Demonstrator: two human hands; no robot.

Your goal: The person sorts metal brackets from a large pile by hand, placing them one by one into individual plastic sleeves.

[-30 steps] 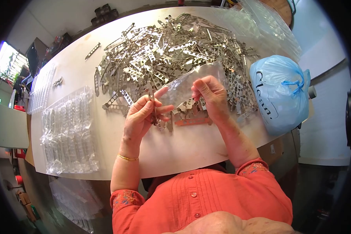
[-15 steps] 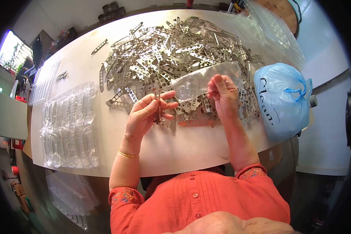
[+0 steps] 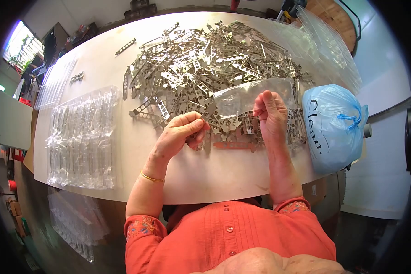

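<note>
My left hand [image 3: 182, 132], with a gold bracelet on its wrist, is pinched on a thin metal strip [image 3: 208, 109] at the near left of the metal pile. My right hand [image 3: 271, 109] is closed, thumb up, and touches the near right end of a clear plastic bag [image 3: 246, 98]. The bag lies slanted over the large pile of flat, holed metal parts [image 3: 192, 64]. An orange-brown strip [image 3: 235, 145] lies in front of the pile, between my hands.
Filled clear plastic sleeves [image 3: 82, 141] lie on the white table [image 3: 187, 182] at the left. A tied blue plastic bag [image 3: 333, 128] stands at the right edge. More clear plastic sheets [image 3: 329, 50] lie at the back right, and a few small parts [image 3: 77, 76] at the left.
My left hand has turned, and its spread fingers have curled in; the strip in it now points up and away to the right. The whole view has shifted slightly.
</note>
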